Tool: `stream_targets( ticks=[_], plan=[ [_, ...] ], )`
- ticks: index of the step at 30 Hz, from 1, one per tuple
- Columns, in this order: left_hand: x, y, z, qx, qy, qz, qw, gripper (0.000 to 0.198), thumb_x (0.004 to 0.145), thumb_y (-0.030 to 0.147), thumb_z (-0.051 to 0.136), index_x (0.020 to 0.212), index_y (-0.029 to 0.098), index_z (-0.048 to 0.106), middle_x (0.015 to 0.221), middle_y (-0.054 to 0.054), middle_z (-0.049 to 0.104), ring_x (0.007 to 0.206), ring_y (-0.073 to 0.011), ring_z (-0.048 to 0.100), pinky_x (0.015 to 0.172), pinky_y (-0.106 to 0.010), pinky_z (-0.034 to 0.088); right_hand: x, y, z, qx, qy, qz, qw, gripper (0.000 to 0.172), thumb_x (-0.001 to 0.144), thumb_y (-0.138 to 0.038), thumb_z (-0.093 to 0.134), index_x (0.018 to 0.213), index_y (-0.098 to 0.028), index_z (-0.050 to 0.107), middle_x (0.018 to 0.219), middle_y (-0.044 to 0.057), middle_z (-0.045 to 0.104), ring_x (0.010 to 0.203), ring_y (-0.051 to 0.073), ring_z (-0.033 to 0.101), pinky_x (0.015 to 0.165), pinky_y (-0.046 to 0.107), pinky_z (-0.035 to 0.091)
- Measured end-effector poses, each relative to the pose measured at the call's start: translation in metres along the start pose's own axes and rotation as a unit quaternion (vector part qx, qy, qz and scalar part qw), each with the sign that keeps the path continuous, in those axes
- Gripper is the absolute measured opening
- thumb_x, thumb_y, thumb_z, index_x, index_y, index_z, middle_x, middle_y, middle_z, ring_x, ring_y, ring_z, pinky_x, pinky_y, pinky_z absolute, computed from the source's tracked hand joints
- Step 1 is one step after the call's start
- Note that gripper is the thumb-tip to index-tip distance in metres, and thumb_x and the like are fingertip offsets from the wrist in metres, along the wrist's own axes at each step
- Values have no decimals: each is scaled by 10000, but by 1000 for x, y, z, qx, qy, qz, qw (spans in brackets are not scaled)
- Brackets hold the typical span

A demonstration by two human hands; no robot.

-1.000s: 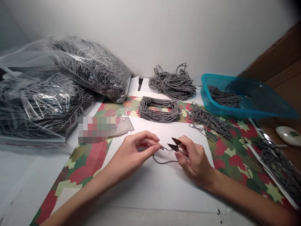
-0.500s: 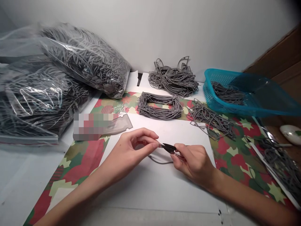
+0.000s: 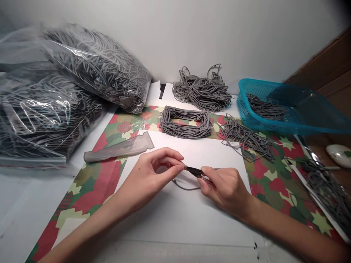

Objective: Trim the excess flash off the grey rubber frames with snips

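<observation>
My left hand (image 3: 157,170) pinches a thin grey rubber-like sealing ring (image 3: 188,189) between thumb and fingertips. The ring's strand droops below the fingers and runs toward the right hand. Small black snips (image 3: 194,171) are gripped in my right hand (image 3: 223,184), their blades together and their tips at the left fingertips. What lies right at the tips is too small to make out. Both hands are above a white sheet (image 3: 175,223). Just beyond them lies a neat rectangular stack of grey rings (image 3: 186,131).
Two clear bags of grey rings (image 3: 101,65) bulge at the left. Loose rings (image 3: 201,91) are heaped at the back, with a smaller pile (image 3: 248,140) nearer. A blue basket (image 3: 274,126) stands back right. A grey translucent strip (image 3: 120,148) lies left. A white computer mouse (image 3: 338,153) sits far right.
The blades of the snips have come together, and their tips are now at the left fingertips. Both hands have otherwise barely moved.
</observation>
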State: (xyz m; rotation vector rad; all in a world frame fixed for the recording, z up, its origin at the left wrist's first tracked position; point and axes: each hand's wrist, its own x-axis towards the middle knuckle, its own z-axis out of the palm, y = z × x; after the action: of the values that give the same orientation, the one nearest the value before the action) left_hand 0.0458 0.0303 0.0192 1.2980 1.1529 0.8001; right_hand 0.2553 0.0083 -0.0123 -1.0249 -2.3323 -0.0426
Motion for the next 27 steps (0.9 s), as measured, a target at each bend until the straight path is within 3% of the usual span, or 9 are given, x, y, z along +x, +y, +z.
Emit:
stream_targets(
  ticks=[8, 27],
  plan=[
    [0, -1, 1, 42, 24, 23, 999, 70, 781, 251, 709, 843, 231, 682, 748, 46, 728, 742, -99, 668, 699, -163, 477, 0, 0, 1, -7, 3, -3, 1000, 243, 948, -202, 417, 741, -170, 539, 443, -79, 439, 373, 81, 367, 423, 255, 234],
    [0, 2, 3, -13, 29, -24, 999, 115, 745, 264, 741, 823, 211, 674, 711, 36, 759, 694, -95, 682, 626, -135, 475, -1, 1, 2, -9, 8, 1, 1000, 201, 934, -182, 422, 761, -181, 523, 453, -78, 454, 381, 83, 370, 428, 253, 237]
  ],
)
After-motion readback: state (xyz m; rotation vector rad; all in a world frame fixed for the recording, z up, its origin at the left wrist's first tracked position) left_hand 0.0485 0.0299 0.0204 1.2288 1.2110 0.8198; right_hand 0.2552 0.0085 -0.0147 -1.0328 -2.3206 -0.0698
